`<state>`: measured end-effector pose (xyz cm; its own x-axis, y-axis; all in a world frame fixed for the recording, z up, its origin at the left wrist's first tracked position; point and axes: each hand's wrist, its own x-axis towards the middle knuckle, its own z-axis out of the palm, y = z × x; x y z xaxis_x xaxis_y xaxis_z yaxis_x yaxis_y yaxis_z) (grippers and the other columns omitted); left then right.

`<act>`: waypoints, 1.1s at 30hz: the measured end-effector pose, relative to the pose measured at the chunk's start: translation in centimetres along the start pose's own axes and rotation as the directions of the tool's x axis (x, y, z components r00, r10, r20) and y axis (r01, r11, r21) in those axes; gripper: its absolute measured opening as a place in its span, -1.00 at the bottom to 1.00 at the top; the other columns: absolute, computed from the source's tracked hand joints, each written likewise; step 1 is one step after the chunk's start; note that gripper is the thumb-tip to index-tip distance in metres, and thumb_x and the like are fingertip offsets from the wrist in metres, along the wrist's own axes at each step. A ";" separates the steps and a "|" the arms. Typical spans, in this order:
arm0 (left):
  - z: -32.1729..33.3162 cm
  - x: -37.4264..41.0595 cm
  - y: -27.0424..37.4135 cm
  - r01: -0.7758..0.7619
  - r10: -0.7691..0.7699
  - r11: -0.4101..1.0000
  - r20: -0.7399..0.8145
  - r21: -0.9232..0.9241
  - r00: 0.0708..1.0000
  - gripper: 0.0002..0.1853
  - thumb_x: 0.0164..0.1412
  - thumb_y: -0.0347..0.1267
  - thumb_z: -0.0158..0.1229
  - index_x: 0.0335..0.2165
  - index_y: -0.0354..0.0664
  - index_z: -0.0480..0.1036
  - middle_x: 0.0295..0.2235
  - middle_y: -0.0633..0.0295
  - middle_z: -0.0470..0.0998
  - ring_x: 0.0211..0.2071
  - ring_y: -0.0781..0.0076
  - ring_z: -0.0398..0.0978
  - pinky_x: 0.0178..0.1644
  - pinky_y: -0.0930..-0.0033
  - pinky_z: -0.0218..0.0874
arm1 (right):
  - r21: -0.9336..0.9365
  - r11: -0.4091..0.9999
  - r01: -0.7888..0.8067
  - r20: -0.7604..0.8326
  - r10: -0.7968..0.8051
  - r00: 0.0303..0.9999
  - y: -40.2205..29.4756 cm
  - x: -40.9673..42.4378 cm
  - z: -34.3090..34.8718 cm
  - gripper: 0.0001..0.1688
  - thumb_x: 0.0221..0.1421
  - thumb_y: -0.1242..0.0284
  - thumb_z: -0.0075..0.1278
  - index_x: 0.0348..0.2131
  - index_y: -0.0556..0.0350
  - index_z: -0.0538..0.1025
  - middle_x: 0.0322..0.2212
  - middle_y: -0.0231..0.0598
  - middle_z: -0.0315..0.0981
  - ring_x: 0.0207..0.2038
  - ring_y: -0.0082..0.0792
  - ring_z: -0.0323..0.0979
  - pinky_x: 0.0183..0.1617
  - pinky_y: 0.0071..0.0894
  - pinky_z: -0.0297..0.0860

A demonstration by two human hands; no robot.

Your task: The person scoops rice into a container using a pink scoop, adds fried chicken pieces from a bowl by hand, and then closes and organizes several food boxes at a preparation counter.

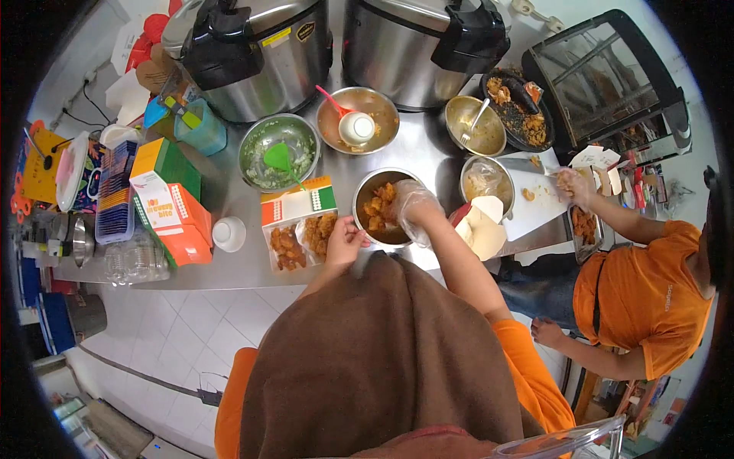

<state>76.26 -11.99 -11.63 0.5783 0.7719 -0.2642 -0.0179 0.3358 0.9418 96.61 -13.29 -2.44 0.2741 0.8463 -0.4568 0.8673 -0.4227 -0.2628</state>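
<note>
A steel bowl (361, 182) of fried chicken pieces (379, 207) stands before me. My right hand (420, 211), in a clear plastic glove, reaches into it. Its fingertips are at the chicken; whether they grip a piece is hidden. My bare left hand (346, 241) is at the bowl's near left rim with fingers bent; I cannot tell if it grips the rim. Left of that hand lies an opened paper food box (298, 207), with sauced chicken (288, 248) in one part and crumbed chicken (319, 234) in the other.
Behind are a green-spatula bowl (252, 178), a bowl with a red spoon (390, 137) and two large cookers (395, 63). Left stand a white cup (229, 234) and stacked boxes (178, 229). At right, an open carton (484, 229) and a co-worker (636, 292) reaching over a cutting board (524, 215).
</note>
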 end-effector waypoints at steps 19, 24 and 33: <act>0.1 0.0 0.3 -0.005 0.005 1.000 -0.019 0.013 1.000 -0.64 0.11 -0.62 -0.01 -0.10 -0.36 0.13 -0.44 0.13 0.38 -0.50 0.43 0.48 -0.41 0.50 0.37 | 0.022 0.985 0.170 -0.284 -0.157 0.946 -1.9 0.4 3.8 -0.51 -0.37 0.41 0.22 -0.32 0.14 0.44 -0.36 0.08 0.43 -0.21 -0.02 0.41 -0.15 -0.16 0.35; 0.2 -0.2 0.7 0.008 -0.008 1.000 -0.022 -0.020 1.000 -0.64 0.11 -0.63 -0.01 -0.10 -0.35 0.14 -0.44 0.13 0.38 -0.49 0.44 0.48 -0.41 0.50 0.37 | 0.029 0.997 0.066 -0.185 -0.060 0.981 -1.3 -0.7 0.9 -0.53 -0.21 0.32 0.11 -0.23 0.09 0.45 -0.31 0.01 0.46 -0.22 -0.05 0.43 -0.12 -0.19 0.33; 0.1 -0.1 0.0 -0.001 0.001 1.000 -0.014 -0.012 1.000 -0.61 0.11 -0.62 -0.02 -0.07 -0.38 0.11 -0.44 0.11 0.37 -0.51 0.41 0.48 -0.42 0.48 0.36 | 0.282 0.954 0.102 0.014 -0.110 0.994 0.1 -1.9 -0.9 -0.48 -0.11 0.36 0.05 -0.08 -0.01 0.38 -0.20 0.04 0.40 -0.13 -0.04 0.38 -0.06 -0.22 0.29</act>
<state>76.34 -12.14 -11.61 0.5668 0.7797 -0.2662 -0.0280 0.3411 0.9396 96.52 -14.66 -0.86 0.1710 0.8831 -0.4369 0.7385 -0.4084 -0.5365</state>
